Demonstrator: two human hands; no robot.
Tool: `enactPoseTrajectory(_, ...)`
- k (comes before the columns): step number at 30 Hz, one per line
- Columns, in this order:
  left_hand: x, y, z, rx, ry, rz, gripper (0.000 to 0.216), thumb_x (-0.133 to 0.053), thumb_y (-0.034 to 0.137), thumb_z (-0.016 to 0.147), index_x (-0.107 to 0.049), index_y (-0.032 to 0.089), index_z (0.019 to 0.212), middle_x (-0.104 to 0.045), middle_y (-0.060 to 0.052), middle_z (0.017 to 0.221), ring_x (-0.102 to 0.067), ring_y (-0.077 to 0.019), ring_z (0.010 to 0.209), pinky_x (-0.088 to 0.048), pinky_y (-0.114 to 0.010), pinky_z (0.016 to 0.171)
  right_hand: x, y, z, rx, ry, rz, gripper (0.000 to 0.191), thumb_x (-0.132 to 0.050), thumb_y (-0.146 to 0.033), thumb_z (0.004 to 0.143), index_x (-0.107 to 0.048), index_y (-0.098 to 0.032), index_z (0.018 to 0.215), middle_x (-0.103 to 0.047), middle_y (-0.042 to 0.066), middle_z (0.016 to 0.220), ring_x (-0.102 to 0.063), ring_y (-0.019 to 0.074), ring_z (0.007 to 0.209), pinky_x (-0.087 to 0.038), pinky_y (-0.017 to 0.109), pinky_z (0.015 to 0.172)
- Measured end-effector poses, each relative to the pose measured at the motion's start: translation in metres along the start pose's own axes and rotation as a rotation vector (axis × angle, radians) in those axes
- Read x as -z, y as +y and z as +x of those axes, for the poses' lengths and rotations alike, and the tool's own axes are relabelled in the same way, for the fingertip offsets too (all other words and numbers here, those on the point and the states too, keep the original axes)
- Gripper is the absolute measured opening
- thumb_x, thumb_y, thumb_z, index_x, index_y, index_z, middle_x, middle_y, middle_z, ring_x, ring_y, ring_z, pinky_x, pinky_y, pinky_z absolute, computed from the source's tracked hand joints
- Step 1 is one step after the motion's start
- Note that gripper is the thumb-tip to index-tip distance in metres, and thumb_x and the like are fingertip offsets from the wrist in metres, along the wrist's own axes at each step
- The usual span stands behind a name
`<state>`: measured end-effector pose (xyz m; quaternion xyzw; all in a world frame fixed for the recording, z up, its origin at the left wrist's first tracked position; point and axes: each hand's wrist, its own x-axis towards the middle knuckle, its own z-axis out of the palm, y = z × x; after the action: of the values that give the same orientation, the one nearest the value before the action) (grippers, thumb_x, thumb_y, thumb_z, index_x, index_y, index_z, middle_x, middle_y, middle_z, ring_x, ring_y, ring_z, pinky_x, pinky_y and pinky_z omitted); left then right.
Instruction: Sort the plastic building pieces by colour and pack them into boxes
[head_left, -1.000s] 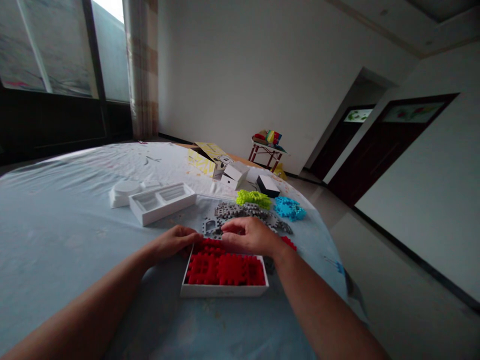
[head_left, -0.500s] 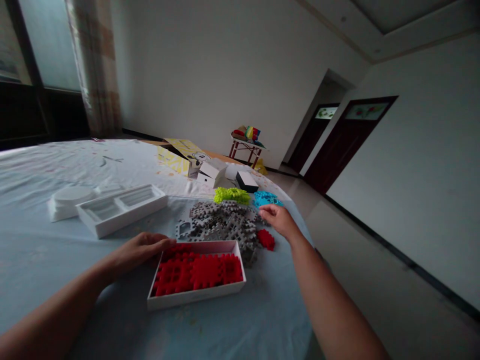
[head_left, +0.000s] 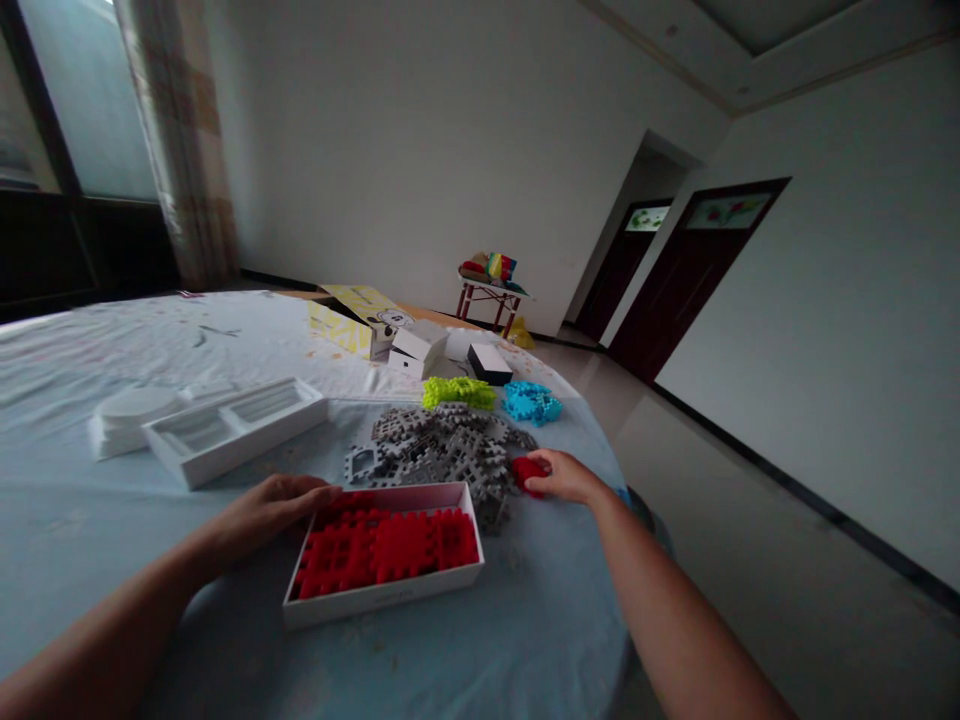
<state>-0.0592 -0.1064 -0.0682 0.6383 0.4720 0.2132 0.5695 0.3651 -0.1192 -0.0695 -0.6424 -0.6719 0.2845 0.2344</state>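
Note:
A shallow white box [head_left: 390,598] near the table's front edge holds several red interlocking plastic pieces [head_left: 386,546]. My left hand [head_left: 274,503] lies flat with fingers stretched out against the box's far left corner. My right hand [head_left: 564,476] is closed on a loose red piece [head_left: 525,467] lying just right of a heap of grey pieces [head_left: 442,452]. Behind the grey heap sit a small lime-green pile [head_left: 459,392] and a blue pile [head_left: 530,402].
A pale blue cloth covers the round table [head_left: 112,500]. A white compartment tray [head_left: 232,430] and a white moulded insert [head_left: 127,412] lie at the left. Small boxes [head_left: 420,346] and a yellow carton [head_left: 360,318] stand at the back. The table edge drops to the floor on the right.
My right hand left the red box, reached right past the grey heap, then came down and closed on the loose red piece. My left hand stayed at the box corner.

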Motion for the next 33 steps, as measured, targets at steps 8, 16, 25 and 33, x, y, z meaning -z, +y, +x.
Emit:
enactPoseTrajectory(8, 0.0, 0.002, -0.001, 0.009, -0.033, -0.087, 0.05, -0.055, 0.063, 0.066, -0.064, 0.015, 0.075, -0.067, -0.002, 0.066, -0.056, -0.0169, 0.061, -0.039, -0.023, 0.055, 0.01, 0.007, 0.006, 0.046, 0.074, -0.063, 0.032, -0.052, -0.038, 0.077, -0.068, -0.013, 0.089, -0.069, 0.004, 0.081, -0.062, 0.0191, 0.074, -0.046, 0.028, 0.067)
enactPoseTrajectory(16, 0.0, -0.001, 0.0, 0.029, -0.034, -0.097, 0.049, -0.054, 0.061, 0.068, -0.064, 0.014, 0.077, -0.067, -0.002, 0.067, -0.056, -0.0165, 0.06, -0.039, -0.023, 0.055, 0.019, 0.013, 0.008, 0.048, 0.308, -0.236, 0.028, -0.044, -0.029, 0.079, -0.067, -0.015, 0.088, -0.068, 0.007, 0.084, -0.06, 0.0209, 0.081, -0.042, 0.03, 0.075)
enactPoseTrajectory(25, -0.003, 0.01, -0.005, 0.006, -0.004, -0.019, 0.05, -0.054, 0.064, 0.066, -0.061, 0.015, 0.069, -0.061, -0.002, 0.06, -0.053, -0.0156, 0.055, -0.04, -0.024, 0.053, 0.015, -0.007, 0.0, 0.115, 0.409, -0.161, 0.035, -0.05, -0.028, 0.078, -0.058, -0.017, 0.11, -0.067, 0.008, 0.098, -0.061, 0.0204, 0.088, -0.046, 0.032, 0.079)
enactPoseTrajectory(33, -0.002, 0.007, -0.004, -0.043, 0.011, -0.021, 0.044, -0.054, 0.058, 0.07, -0.063, 0.014, 0.071, -0.062, -0.002, 0.062, -0.053, -0.0148, 0.058, -0.041, -0.024, 0.057, -0.032, -0.14, -0.026, 0.5, 0.116, -0.044, 0.033, -0.055, -0.028, 0.081, -0.058, -0.025, 0.113, -0.066, 0.002, 0.099, -0.06, 0.0158, 0.083, -0.046, 0.028, 0.074)
